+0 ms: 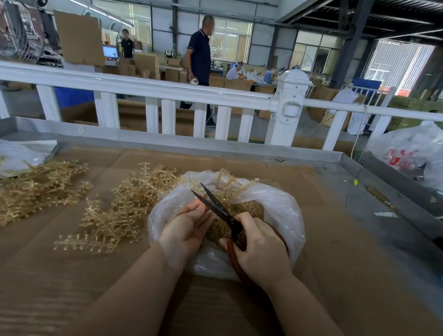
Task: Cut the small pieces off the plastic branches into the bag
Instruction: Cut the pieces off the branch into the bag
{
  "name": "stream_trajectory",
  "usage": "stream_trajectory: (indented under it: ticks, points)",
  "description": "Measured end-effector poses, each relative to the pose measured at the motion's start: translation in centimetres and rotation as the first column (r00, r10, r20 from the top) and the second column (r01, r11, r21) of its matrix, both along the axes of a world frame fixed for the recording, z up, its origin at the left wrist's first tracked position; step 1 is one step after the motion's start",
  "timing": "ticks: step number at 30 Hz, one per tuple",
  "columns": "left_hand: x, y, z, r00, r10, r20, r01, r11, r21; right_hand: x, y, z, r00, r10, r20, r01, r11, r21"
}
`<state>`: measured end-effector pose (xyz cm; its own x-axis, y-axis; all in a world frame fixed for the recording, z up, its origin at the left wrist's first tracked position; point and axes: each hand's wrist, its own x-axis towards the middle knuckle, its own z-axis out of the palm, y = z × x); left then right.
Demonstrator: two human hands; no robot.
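A clear plastic bag (277, 211) lies open on the cardboard in front of me, with a heap of small tan cut pieces (249, 209) inside. My right hand (260, 250) grips the red handles of black scissors (215, 203), whose blades stand apart over the bag. My left hand (187, 224) holds the near end of a tan plastic branch (230, 182) that sticks up over the bag's far rim. More tan branches lie in a pile (117, 211) left of the bag.
A second heap of branches (31, 190) lies at the far left beside another clear bag (10, 153). The table has a raised metal rim (165, 140), with a white fence (289, 104) behind it. Filled plastic bags (416, 153) sit at right. People stand beyond the fence.
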<state>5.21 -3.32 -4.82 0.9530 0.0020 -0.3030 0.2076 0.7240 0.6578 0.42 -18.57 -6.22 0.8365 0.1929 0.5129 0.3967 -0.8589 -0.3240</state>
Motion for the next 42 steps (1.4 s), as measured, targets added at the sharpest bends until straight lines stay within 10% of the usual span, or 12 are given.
stream_trajectory:
  ticks: [42]
  points:
    - [-0.95, -0.36, -0.37, 0.991, 0.011, 0.133, -0.019, 0.998, 0.062, 0.33, 0.07, -0.19, 0.998, 0.004, -0.063, -0.005, 1.0, -0.014]
